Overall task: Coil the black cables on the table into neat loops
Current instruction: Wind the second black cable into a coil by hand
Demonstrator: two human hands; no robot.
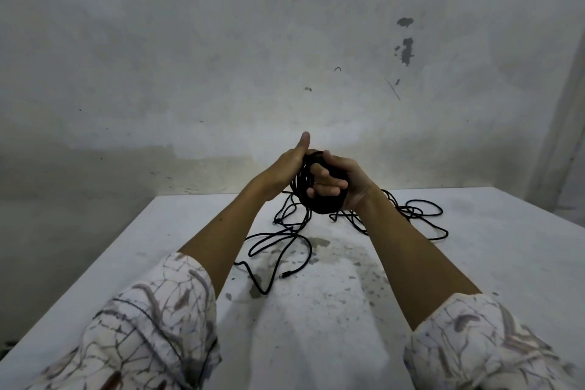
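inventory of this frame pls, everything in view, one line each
cable coil: 1, black, held up above the far middle of the table, right fingers through it
loose cable: count unclear, black, tangled on the table under and beside the hands
cable plug: 1, dark with metal tip, table centre
table: 1, white, stained
wall: grey-white, scuffed, behind
sleeves: 2, white patterned
left hand: against the coil, thumb up
right hand: grips the coil

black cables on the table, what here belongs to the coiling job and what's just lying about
Job:
- black coiled cable bundle, gripped by the right hand
- left hand against the bundle
- loose black cable strands on the table

Lying about:
- stained white table
- marked grey wall
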